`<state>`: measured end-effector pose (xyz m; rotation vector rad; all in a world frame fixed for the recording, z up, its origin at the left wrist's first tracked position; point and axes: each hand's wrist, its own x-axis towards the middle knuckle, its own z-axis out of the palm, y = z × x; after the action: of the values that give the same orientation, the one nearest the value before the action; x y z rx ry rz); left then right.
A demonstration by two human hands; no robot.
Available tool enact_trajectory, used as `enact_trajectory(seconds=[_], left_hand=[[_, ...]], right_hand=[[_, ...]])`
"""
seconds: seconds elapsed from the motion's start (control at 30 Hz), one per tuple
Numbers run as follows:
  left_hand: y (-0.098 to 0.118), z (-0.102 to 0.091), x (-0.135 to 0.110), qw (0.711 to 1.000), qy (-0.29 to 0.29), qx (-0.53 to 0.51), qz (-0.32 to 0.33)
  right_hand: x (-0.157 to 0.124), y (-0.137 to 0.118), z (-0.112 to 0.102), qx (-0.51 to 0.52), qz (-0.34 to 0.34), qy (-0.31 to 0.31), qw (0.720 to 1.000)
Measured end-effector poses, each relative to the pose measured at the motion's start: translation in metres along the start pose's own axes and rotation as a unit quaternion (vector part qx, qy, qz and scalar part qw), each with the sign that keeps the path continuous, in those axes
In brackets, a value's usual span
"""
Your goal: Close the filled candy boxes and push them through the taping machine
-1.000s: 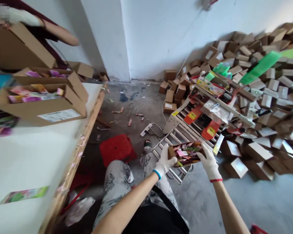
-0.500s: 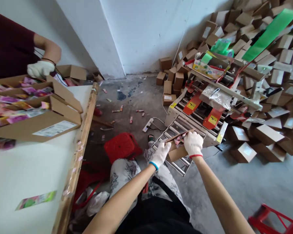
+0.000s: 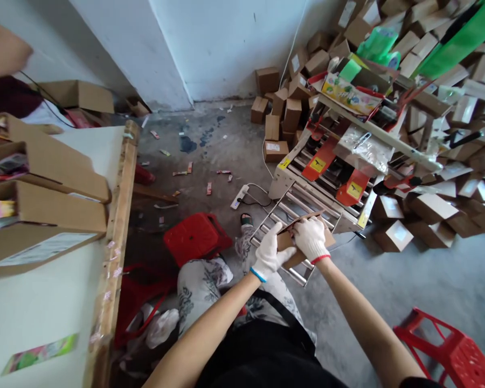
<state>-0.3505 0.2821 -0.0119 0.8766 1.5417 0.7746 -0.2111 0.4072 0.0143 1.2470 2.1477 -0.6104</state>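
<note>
Both my hands wear white gloves and hold a small brown cardboard box [image 3: 288, 237] on the metal rollers [image 3: 291, 207] of a box-sealing machine [image 3: 335, 178]. My left hand [image 3: 269, 254] grips the box's near left side, its fingers bent round the edge. Over the top of the box lies my right hand [image 3: 310, 238], pressing the flaps down so the contents are hidden.
A white table [image 3: 40, 302] with open cartons [image 3: 44, 215] of colourful packets stands at the left; another person's arm [image 3: 2, 51] shows at the top left. Red stools [image 3: 196, 237] [image 3: 448, 350] stand on the floor. A heap of sealed boxes [image 3: 440, 205] fills the right.
The box was open with packets showing; my right hand has since folded the flaps over and now presses them down. The camera has turned right and down.
</note>
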Motion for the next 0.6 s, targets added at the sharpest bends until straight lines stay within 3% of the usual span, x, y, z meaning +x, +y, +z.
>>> enact_trajectory(seconds=[0.07,0.17,0.23,0.4,0.5,0.6], left_hand=[[-0.003,0.004,0.0,1.0,0.006,0.009,0.023],[-0.006,0.009,0.001,0.999,0.015,0.009,0.042],[-0.006,0.007,0.001,0.998,0.019,0.01,0.052],[-0.003,-0.006,-0.007,0.995,-0.027,0.007,0.095],[0.003,-0.002,-0.028,0.997,-0.04,0.01,0.059],[0.008,0.01,-0.054,0.999,-0.02,-0.007,0.029]], right_hand=[[-0.004,0.003,0.0,0.044,0.02,0.078,0.996],[-0.019,0.004,0.007,0.101,0.066,0.267,0.956],[-0.033,0.005,0.016,0.089,0.057,0.311,0.945],[-0.073,0.023,0.032,0.05,-0.009,0.219,0.974],[-0.086,0.023,0.029,0.028,-0.022,0.176,0.984],[-0.095,0.006,0.026,0.019,-0.008,0.163,0.986]])
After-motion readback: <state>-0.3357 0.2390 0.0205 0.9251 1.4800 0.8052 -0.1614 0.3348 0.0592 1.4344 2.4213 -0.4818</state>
